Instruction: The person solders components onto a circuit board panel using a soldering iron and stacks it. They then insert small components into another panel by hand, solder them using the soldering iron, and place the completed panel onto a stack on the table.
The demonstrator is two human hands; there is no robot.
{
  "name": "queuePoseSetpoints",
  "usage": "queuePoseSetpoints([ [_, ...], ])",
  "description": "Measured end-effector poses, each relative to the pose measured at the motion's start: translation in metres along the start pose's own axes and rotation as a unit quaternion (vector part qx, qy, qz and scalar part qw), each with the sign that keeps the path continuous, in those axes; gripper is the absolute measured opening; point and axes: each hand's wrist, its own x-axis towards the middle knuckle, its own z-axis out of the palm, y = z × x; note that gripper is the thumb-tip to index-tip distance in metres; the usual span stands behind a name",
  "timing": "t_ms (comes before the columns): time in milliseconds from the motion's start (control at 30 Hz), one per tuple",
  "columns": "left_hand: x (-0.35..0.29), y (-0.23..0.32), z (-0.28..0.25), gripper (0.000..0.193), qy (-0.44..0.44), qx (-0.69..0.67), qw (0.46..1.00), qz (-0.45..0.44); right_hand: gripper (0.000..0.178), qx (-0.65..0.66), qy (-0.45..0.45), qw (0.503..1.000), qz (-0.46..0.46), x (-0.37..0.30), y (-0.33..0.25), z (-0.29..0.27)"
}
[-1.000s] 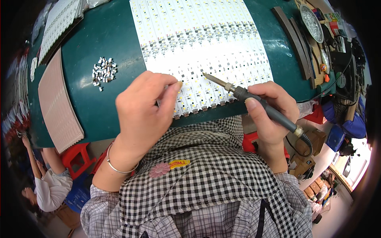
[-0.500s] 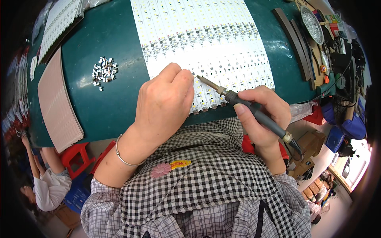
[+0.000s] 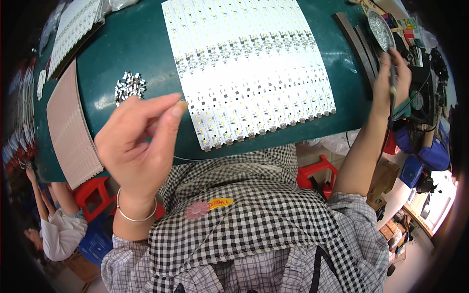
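Observation:
My left hand (image 3: 139, 139) is raised off the left edge of a white panel of LED circuit boards (image 3: 254, 63). Its thumb and forefinger pinch a thin solder wire (image 3: 193, 159), part of which trails below the hand. A small pile of silvery connectors (image 3: 129, 85) lies just beyond this hand, partly covered by it. Out at the far right, my right hand (image 3: 401, 80) grips a soldering iron (image 3: 393, 80) by its handle. The iron's tip end reaches a round metal dish of shiny shavings (image 3: 380, 31); the tip itself is hard to make out.
Pinkish-brown board panels (image 3: 73, 127) lie at the left of the green table (image 3: 110, 44), with stacked white panels (image 3: 75, 31) behind. Dark bars (image 3: 354, 46) lie left of the dish. A cable hangs from the iron. Another person (image 3: 61, 232) sits at the lower left.
My right hand has carried the soldering iron from the panel up and right to the metal dish. My left hand has moved left off the panel, uncovering its front rows.

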Motion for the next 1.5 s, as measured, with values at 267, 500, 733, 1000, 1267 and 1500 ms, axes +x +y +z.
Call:
queuePoseSetpoints([
  [267, -0.006, -0.008, 0.014, 0.008, -0.076, -0.022, 0.996, 0.028, 0.019, 0.330, -0.036, 0.917, 0.219, -0.022, -0.061, -0.026],
  [500, -0.005, -0.011, 0.051, 0.010, -0.095, 0.041, 0.992, 0.074, 0.020, 0.510, -0.294, 0.777, 0.224, -0.063, -0.122, -0.049],
  [733, -0.008, -0.019, 0.060, 0.011, -0.091, 0.020, 0.992, 0.087, 0.020, 0.519, -0.315, 0.771, 0.193, -0.068, -0.131, -0.040],
  [1000, -0.005, -0.020, 0.059, 0.012, -0.101, 0.027, 0.989, 0.102, 0.017, 0.513, -0.347, 0.770, 0.154, -0.066, -0.133, -0.036],
  [1267, -0.007, -0.014, 0.046, 0.011, -0.067, 0.020, 0.996, 0.059, 0.026, 0.525, -0.265, 0.764, 0.264, -0.065, -0.127, -0.046],
  [1500, -0.015, -0.021, 0.033, 0.009, -0.078, 0.006, 0.996, 0.046, 0.036, 0.513, -0.253, 0.803, 0.165, -0.074, -0.128, -0.055],
])
